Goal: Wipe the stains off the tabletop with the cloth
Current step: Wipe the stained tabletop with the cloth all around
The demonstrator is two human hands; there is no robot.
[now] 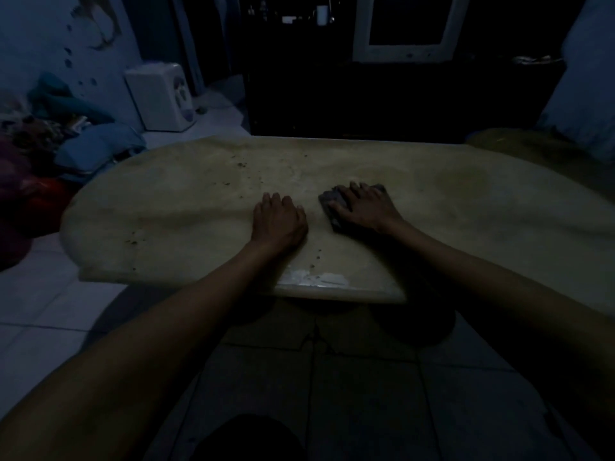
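Right hand [364,207] flat over half-hidden dark cloth [329,202], left hand [278,221] empty, on dim tabletop [183,207].

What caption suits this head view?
Right hand presses a dark cloth on the stained tabletop; left hand rests flat beside it.

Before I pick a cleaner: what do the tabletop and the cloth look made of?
Tabletop: probably polished stone or a stone look, beige, mottled, thick rounded edge with a chip. Cloth: dark, soft woven fabric, rumpled under the right hand. Dim light leaves both uncertain.
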